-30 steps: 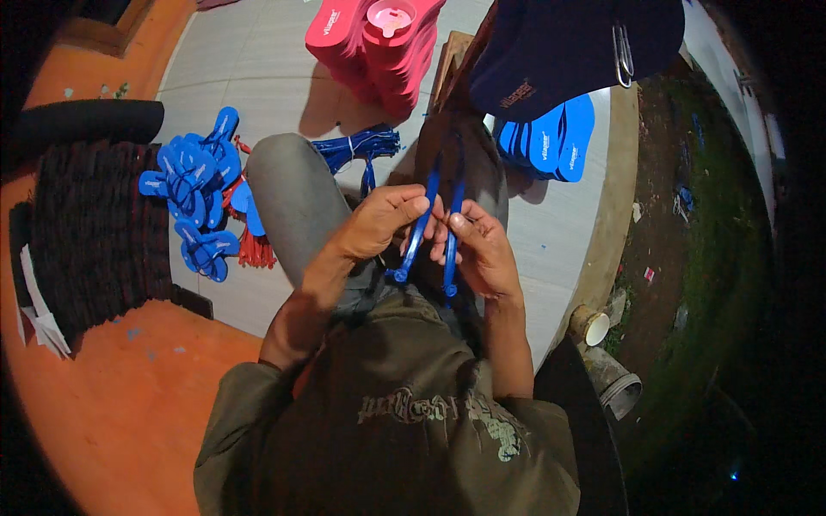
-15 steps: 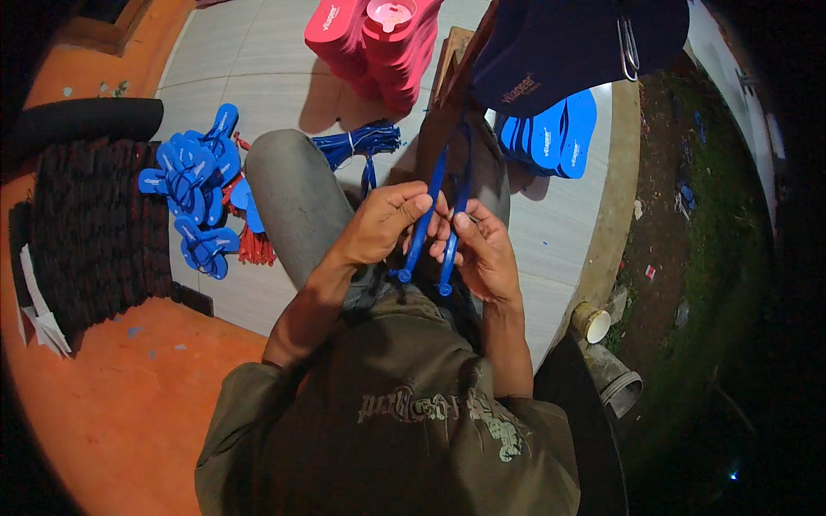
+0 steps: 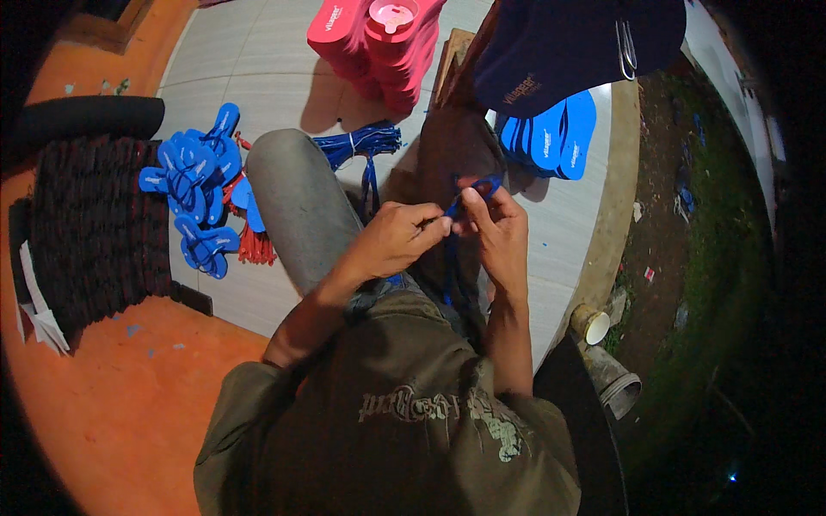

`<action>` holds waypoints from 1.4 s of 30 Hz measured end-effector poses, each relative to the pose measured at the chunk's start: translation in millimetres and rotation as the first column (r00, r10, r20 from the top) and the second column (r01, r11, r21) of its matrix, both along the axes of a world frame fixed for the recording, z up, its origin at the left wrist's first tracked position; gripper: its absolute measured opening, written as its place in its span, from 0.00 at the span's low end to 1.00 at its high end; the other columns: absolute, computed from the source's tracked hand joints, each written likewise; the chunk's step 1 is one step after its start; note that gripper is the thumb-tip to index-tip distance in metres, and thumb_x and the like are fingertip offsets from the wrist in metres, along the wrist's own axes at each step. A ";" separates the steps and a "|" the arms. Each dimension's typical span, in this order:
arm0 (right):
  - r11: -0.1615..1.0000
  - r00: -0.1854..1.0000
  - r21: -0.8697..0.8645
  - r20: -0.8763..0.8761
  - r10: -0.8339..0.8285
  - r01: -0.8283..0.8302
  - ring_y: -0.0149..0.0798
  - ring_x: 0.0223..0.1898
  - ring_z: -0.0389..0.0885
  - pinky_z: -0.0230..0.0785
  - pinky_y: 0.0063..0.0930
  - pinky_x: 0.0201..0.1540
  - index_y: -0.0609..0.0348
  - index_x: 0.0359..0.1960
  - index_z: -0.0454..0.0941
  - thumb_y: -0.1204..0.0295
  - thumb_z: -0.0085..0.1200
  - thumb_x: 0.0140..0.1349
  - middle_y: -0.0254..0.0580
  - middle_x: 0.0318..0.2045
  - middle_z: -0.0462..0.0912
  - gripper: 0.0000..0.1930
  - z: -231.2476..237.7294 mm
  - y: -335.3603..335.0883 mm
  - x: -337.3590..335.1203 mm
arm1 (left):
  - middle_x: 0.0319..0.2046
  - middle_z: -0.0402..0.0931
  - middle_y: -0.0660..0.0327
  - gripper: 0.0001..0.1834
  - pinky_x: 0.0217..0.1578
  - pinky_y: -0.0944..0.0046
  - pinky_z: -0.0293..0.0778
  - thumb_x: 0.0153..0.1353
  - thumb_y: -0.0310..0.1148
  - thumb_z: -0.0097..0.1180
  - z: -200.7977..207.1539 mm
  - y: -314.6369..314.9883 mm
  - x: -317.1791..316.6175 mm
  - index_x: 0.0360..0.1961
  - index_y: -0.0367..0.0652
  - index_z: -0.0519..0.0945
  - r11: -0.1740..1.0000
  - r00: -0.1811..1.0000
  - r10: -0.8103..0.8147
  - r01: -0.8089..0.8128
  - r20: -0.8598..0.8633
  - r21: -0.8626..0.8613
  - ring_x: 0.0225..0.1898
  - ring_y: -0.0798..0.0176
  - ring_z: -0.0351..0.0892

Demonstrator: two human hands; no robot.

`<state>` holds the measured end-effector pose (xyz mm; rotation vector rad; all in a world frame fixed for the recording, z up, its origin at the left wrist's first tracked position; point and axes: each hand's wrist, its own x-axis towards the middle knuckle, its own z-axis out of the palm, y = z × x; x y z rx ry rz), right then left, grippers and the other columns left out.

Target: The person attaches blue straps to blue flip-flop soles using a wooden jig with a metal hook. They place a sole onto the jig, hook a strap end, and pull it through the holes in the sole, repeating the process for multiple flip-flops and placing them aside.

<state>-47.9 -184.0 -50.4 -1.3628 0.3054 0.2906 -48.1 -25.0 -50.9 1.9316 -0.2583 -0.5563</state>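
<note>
Above my lap, a blue flip-flop strap (image 3: 492, 182) is held between my two hands, bent into a small loop at its upper part. My left hand (image 3: 397, 239) pinches the strap with thumb and forefinger, its other fingers curled in. Close beside it, my right hand (image 3: 499, 225) grips the looped part, thumb on top. Another narrow blue piece (image 3: 450, 267) shows in shadow below the hands; I cannot tell whether it is the same strap. Beyond my left knee lies a tied bundle of blue straps (image 3: 368, 139), one strap hanging from it.
Assembled blue flip-flops (image 3: 194, 172) lie in a pile at the left by red straps (image 3: 255, 245). Dark sheets (image 3: 95, 232) are stacked farther left. Pink soles (image 3: 370, 52) stand at the back, blue soles (image 3: 551, 138) at the right, below a dark blue sole stack (image 3: 568, 52).
Both strap ends hung side by side from my hands before. Now my hands are closer together, the right one has risen a little, and the strap is bent into a loop.
</note>
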 end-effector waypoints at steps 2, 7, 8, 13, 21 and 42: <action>0.996 0.997 -0.060 0.021 0.068 -0.066 0.21 0.23 0.71 0.63 0.14 0.24 0.62 0.34 0.76 0.68 0.52 0.58 0.32 0.24 0.76 0.10 3.3 5.8 -0.2 | 0.16 0.67 0.62 0.13 0.23 0.68 0.64 0.57 0.39 0.51 5.9 -6.8 1.2 0.32 0.37 0.73 0.985 0.982 0.172 -0.171 0.073 -0.019 0.18 0.69 0.65; 0.966 0.973 0.126 -0.026 0.229 -0.224 0.24 0.21 0.72 0.63 0.16 0.23 0.64 0.33 0.77 0.67 0.51 0.58 0.34 0.24 0.78 0.11 -0.4 0.9 2.0 | 0.17 0.68 0.62 0.14 0.24 0.68 0.64 0.52 0.40 0.56 8.6 14.3 -5.1 0.28 0.37 0.76 0.994 0.996 0.085 -0.086 0.015 0.068 0.19 0.69 0.64; 0.987 0.985 0.037 0.079 0.152 -0.156 0.24 0.22 0.72 0.64 0.17 0.24 0.62 0.35 0.77 0.68 0.51 0.57 0.35 0.24 0.78 0.10 -0.5 -2.7 7.2 | 0.18 0.69 0.62 0.14 0.24 0.68 0.64 0.51 0.40 0.57 7.6 23.1 -10.2 0.29 0.38 0.76 0.988 0.989 0.149 -0.149 0.015 0.037 0.19 0.69 0.65; 0.757 0.959 -0.618 0.282 -0.038 0.212 0.32 0.26 0.75 0.67 0.24 0.30 0.59 0.34 0.76 0.64 0.56 0.53 0.40 0.27 0.80 0.12 -34.0 -14.2 22.2 | 0.19 0.72 0.58 0.13 0.24 0.66 0.66 0.52 0.40 0.56 41.9 76.6 -38.6 0.32 0.41 0.78 0.890 0.990 0.143 -0.122 -0.015 0.439 0.21 0.65 0.72; 0.930 0.994 -0.365 0.107 0.009 0.031 0.32 0.22 0.73 0.63 0.23 0.26 0.63 0.29 0.74 0.65 0.58 0.52 0.37 0.17 0.74 0.13 -42.9 -19.8 21.5 | 0.28 0.76 0.54 0.14 0.32 0.54 0.69 0.51 0.43 0.53 -7.4 55.6 -80.2 0.31 0.44 0.77 0.789 0.962 -0.269 0.198 0.037 0.582 0.32 0.50 0.75; 0.991 0.843 -0.121 0.538 0.014 0.061 0.19 0.20 0.61 0.51 0.14 0.22 0.65 0.30 0.75 0.69 0.47 0.60 0.27 0.18 0.68 0.11 137.3 -29.8 58.2 | 0.41 0.72 0.48 0.30 0.44 0.56 0.66 0.48 0.51 0.55 -17.3 30.3 -32.0 0.45 0.37 0.72 0.869 0.944 -0.323 0.266 0.069 0.417 0.44 0.48 0.70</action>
